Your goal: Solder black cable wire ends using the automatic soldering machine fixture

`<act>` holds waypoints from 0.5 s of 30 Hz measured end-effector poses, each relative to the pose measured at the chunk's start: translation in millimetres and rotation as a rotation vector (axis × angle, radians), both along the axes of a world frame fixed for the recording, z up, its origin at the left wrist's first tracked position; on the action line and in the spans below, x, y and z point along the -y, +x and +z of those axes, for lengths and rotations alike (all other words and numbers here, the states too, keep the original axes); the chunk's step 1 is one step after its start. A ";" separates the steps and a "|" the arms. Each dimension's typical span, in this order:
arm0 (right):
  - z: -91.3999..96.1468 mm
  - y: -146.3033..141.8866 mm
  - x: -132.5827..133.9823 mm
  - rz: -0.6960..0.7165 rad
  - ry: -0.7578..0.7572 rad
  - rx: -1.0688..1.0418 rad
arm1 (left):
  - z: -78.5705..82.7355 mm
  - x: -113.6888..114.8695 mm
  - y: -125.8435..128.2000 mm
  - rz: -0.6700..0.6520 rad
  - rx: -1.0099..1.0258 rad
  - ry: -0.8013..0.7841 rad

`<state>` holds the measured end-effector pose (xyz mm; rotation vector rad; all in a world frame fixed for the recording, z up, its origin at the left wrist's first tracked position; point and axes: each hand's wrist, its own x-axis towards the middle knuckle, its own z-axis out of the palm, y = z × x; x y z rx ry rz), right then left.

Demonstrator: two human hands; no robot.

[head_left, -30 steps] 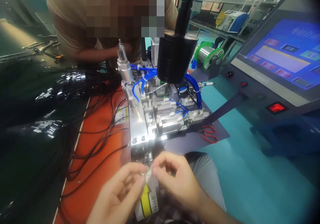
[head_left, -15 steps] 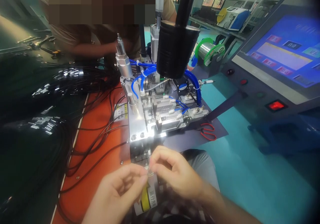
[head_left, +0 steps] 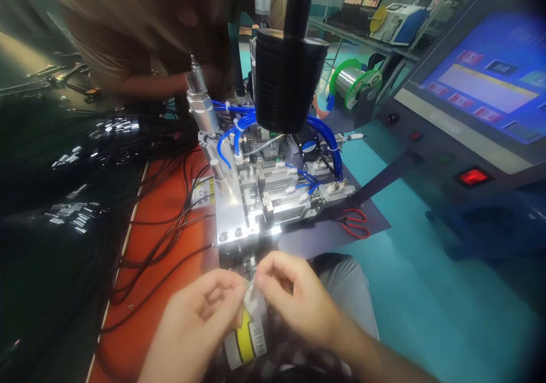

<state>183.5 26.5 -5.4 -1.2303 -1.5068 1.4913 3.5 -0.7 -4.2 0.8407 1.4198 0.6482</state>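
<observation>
Low in the head view, my left hand (head_left: 209,309) and my right hand (head_left: 296,295) face each other, fingertips almost meeting. Both are closed in a pinch, thumb against forefinger. Something tiny and pale shows between the fingertips, too small and blurred to name. Just beyond them is the dark front of a bench machine (head_left: 232,215) with a bright metal plate, small slides and blue air tubes. Beneath the hands hangs a white label with a yellow arrow (head_left: 244,337).
Black cables (head_left: 170,232) run across the orange mat (head_left: 145,292) at left. A black nozzle (head_left: 290,84) hangs over the machine. Red-handled cutters (head_left: 356,223), a solder wire spool (head_left: 356,84) and a touchscreen panel (head_left: 482,87) are at right. Another person (head_left: 145,41) leans in behind.
My left hand has shifted slightly up and left, its fingertips rising toward the machine's front. The right hand stays nearly in place. The whole view has swung a little.
</observation>
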 end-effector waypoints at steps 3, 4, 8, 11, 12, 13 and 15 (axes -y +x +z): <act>5.5 -2.8 -0.1 0.009 0.029 0.014 | 1.3 -1.4 2.3 0.025 0.045 -0.035; 6.5 -3.5 -0.4 0.020 0.041 0.029 | 2.9 -1.6 3.4 0.030 0.052 -0.040; 5.8 -5.0 -2.7 0.060 0.093 0.044 | 16.1 -1.6 11.0 0.079 0.002 -0.039; 2.5 -6.0 -5.6 0.063 0.065 -0.074 | 24.5 -3.0 15.4 0.085 -0.063 -0.035; 1.2 -6.4 -6.6 0.064 0.037 -0.124 | 25.1 -4.1 15.5 0.068 -0.072 -0.038; -0.2 -6.8 -7.7 0.066 0.009 -0.173 | 24.3 -5.6 14.8 0.048 -0.072 -0.033; -3.8 -7.4 -10.0 0.058 -0.022 -0.233 | 19.6 -9.6 10.9 0.011 -0.058 0.016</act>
